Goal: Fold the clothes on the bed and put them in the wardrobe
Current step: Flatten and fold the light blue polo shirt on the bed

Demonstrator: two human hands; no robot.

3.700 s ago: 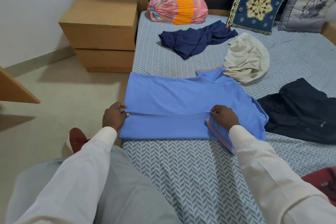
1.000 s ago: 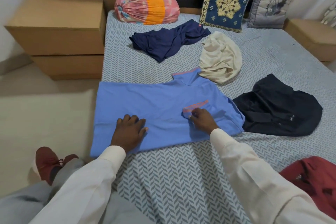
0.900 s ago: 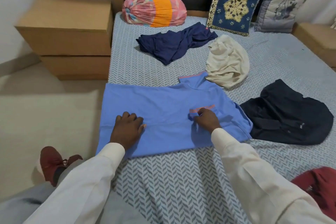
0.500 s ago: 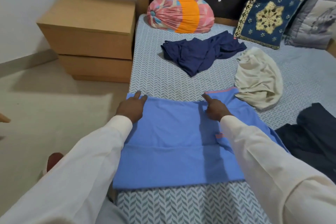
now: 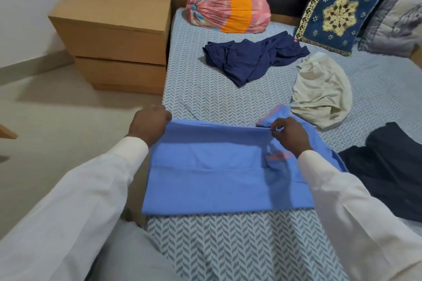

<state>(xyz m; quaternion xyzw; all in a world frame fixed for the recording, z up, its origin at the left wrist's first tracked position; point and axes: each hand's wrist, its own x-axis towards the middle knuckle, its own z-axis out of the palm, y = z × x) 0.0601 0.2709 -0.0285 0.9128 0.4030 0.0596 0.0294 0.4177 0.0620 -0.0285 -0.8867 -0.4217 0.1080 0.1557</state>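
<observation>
A light blue shirt [image 5: 212, 173] with orange-striped trim lies partly folded on the near left part of the bed [image 5: 194, 93]. My left hand [image 5: 148, 123] grips its far edge at the left corner. My right hand [image 5: 288, 133] pinches the same far edge by the collar, and that edge is lifted off the sheet between both hands. Further up the bed lie a crumpled navy garment [image 5: 251, 59] and a cream garment [image 5: 322, 91]. A dark garment [image 5: 392, 166] lies at the right.
A wooden bedside cabinet [image 5: 114, 32] stands left of the bed on a bare floor. At the headboard lie a pink-and-orange bolster [image 5: 228, 9], a blue embroidered cushion [image 5: 338, 9] and a grey cushion [image 5: 397, 23].
Both hands went from resting on the shirt to its far edge, took hold of it and are lifting it towards me. The view has swung left and closer.
</observation>
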